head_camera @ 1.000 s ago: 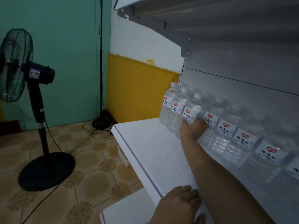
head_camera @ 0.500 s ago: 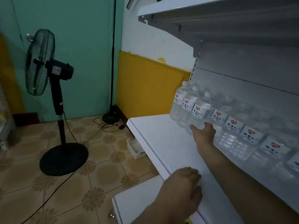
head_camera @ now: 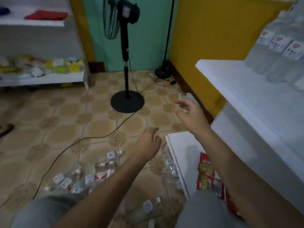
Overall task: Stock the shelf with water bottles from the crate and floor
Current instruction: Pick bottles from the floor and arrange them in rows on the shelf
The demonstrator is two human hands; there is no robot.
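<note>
White shelf (head_camera: 243,89) on the right carries a row of water bottles (head_camera: 279,51) at its far end, standing upright and packed side by side, blurred by motion. Both hands hang in the air over the tiled floor (head_camera: 54,122), and neither holds anything.

Right hand (head_camera: 190,114) is raised just left of the shelf's front edge, fingers (head_camera: 181,102) spread and loosely curled, palm empty, touching nothing. Left hand (head_camera: 148,142) sits lower and nearer, with fingers curled loosely inward but closed on nothing that can be seen; it hovers above the floor, apart from the bottles below.

More bottles (head_camera: 85,175) lie tumbled on the floor at the near left, on their sides and overlapping, with another few (head_camera: 169,167) lying against the edge of the low white shelf board (head_camera: 182,150). A red and yellow snack packet (head_camera: 204,171) lies on that board.

Half a second ago the right hand was pressed against the front bottle of the shelf row and the left hand rested on the shelf's near edge. Now both have come off the shelf and dropped toward the floor, and the view has tipped downward, so the floor bottles show and the standing fan (head_camera: 126,63) sits at the far centre.
</note>
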